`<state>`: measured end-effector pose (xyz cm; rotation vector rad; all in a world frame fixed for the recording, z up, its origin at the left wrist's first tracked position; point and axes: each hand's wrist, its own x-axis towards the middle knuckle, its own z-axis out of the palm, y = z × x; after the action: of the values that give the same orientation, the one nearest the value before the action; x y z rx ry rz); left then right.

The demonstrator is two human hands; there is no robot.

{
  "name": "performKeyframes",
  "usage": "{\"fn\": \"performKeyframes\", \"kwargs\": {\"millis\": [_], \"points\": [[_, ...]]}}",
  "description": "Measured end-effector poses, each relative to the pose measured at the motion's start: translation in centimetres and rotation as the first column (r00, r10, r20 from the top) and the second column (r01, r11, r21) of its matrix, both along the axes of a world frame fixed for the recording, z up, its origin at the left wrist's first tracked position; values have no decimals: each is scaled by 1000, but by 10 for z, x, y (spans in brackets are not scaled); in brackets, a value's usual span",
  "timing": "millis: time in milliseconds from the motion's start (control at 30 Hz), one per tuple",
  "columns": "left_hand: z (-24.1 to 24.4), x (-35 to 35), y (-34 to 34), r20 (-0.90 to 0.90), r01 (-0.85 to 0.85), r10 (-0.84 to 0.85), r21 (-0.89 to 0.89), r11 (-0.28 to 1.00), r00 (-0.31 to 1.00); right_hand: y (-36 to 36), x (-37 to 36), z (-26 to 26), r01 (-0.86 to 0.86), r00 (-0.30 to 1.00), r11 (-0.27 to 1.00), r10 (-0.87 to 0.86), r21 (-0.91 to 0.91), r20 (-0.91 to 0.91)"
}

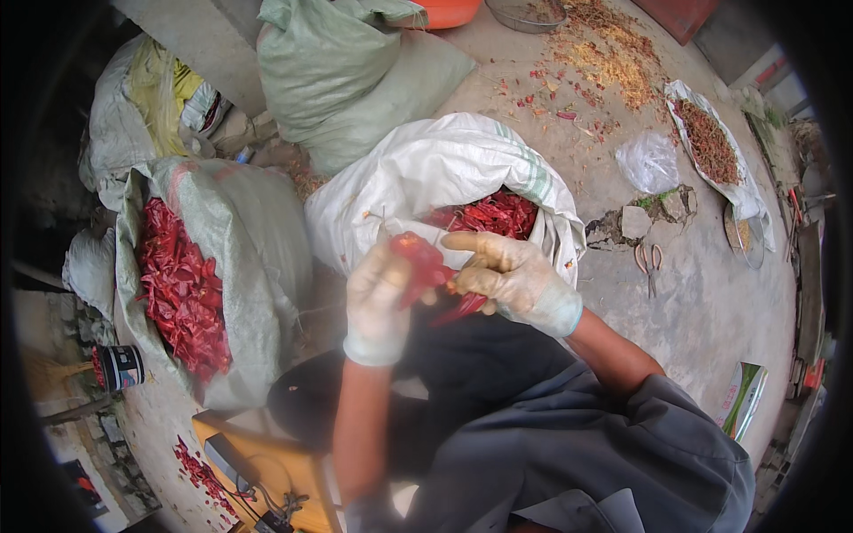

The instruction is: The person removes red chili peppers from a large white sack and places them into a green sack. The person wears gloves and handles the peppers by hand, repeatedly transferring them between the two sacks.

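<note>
My left hand, in a pale work glove, is closed around some dried red chilli peppers, blurred and partly hidden by the fingers. A thin stem sticks up above it. The gloved right hand pinches a dark red chilli pepper near its orange-brown stem end, close beside the left hand's bunch. Both hands are over my lap, at the near side of a white woven sack. Inside its rolled-down mouth lie more dried red chillies.
A green-grey woven sack of red chilli pieces stands left; a full, pale green sack stands behind. Scissors, a plastic bag and a sack with stems lie right. A wooden board with cables is lower left.
</note>
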<state>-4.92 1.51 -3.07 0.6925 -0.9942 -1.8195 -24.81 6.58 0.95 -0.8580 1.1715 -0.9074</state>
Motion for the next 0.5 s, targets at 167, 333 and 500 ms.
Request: {"fn": "performKeyframes", "kwargs": {"millis": [167,333,500], "points": [[12,-2,3,95,39,-39,6,999,995,-2,4,-6,35,982,999,-28,-32,188],[5,1,5,196,70,-64,-25,997,979,-4,5,-4,94,987,996,-93,-1,134],[11,0,3,231,86,-84,1,996,969,-4,5,-9,176,984,976,-172,-126,44]]}}
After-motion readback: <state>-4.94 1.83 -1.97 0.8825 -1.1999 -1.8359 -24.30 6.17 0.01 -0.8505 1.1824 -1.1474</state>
